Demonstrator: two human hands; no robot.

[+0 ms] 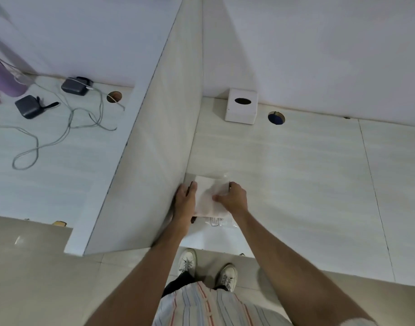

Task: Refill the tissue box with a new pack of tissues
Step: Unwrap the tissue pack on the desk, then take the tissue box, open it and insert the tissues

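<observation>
A white pack of tissues [207, 196] in clear plastic wrap lies on the pale desk near its front edge, close to the divider. My left hand [185, 200] holds the pack's left side. My right hand [232, 197] grips its right side, fingers pinching the wrap on top. A white cube tissue box [241, 106] with a dark oval slot stands at the back of the desk by the wall, far from both hands.
An upright white divider panel [164, 137] rises just left of the pack. A round cable hole [276, 118] sits right of the box. Left of the divider lie dark chargers [28, 106], looping cables [67, 123] and a purple bottle [4, 78].
</observation>
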